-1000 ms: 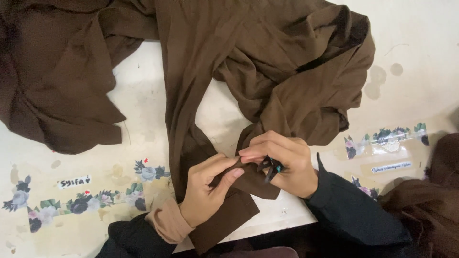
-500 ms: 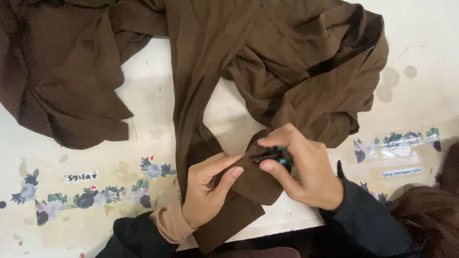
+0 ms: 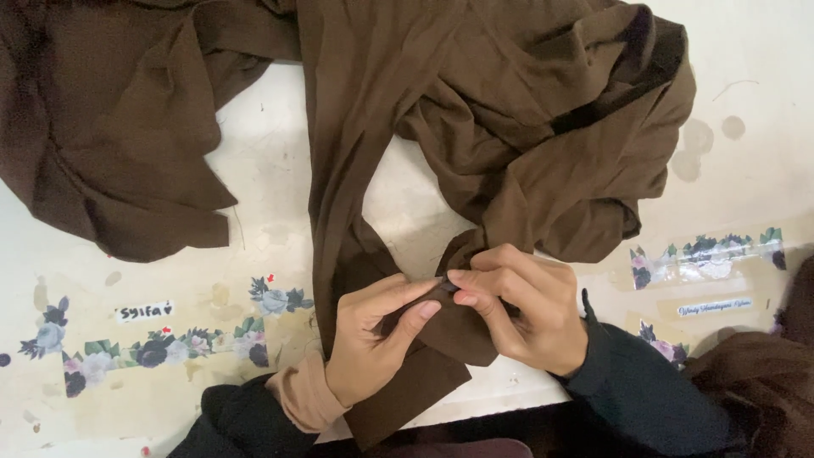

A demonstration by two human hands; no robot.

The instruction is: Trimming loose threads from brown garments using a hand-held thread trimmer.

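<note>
A large dark brown cloth (image 3: 407, 127) lies crumpled across a white table (image 3: 263, 203), one strip of it running down to the near edge. The left hand (image 3: 373, 343) and the right hand (image 3: 521, 309) meet fingertip to fingertip, both pinching a fold of that strip. Flower stickers (image 3: 153, 348) run along the tabletop on both sides.

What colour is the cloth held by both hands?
The cloth is plain dark brown, seen in the head view.

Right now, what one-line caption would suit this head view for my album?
Both hands, left hand and right hand, pinch a fold of brown fabric over a white table.
</note>
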